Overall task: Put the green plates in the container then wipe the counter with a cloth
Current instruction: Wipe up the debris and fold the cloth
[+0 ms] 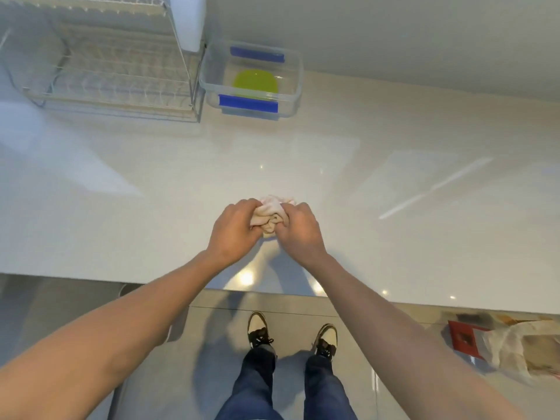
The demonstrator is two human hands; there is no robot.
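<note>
A crumpled beige cloth (pixel 274 210) is bunched on the white counter (pixel 378 237) near its front edge. My left hand (pixel 235 230) grips its left side and my right hand (pixel 298 231) grips its right side. Green plates (pixel 255 82) lie stacked inside a clear plastic container (pixel 298 86) with blue clips, which stands at the back of the counter against the wall.
A wire dish rack (pixel 106 74) stands at the back left, touching the container. A white object (pixel 189 22) stands behind them. On the floor at the right lies a plastic bag (pixel 521 344) with a red item. My shoes (pixel 257 328) are below the counter edge.
</note>
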